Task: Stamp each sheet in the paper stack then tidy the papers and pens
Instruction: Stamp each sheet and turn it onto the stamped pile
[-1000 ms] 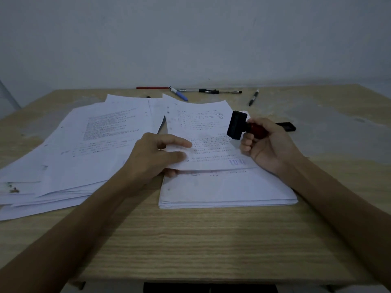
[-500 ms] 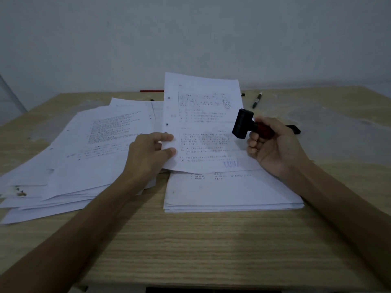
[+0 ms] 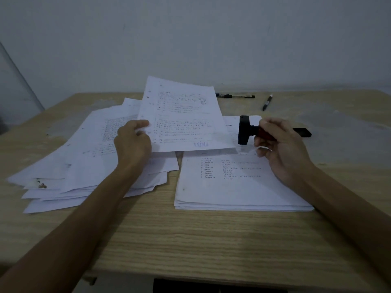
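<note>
White sheet [image 3: 182, 115] lifted off the table [image 3: 211, 240], pinched at its left edge by the left hand [image 3: 132, 142], thumb on top, fingers curled under. Sheet is tilted up, far edge raised, blue stamp mark near its lower edge. It hangs between the two piles, over the inner edge of the messy pile [image 3: 84, 157] on the left, which is fanned out and uneven. Neat stack [image 3: 237, 182] sits on the right, top page showing a printed list. Right hand [image 3: 283, 149] has its grip closed around the stamp [image 3: 246, 130], fingers wrapped on the red handle, black head pointing left, held above the far end of the neat stack. Small black object [image 3: 302, 132] lies behind the right hand. Pens at the far table edge: one black pen [image 3: 267, 102] angled, another pen [image 3: 237, 96] lying flat just left of it.
</note>
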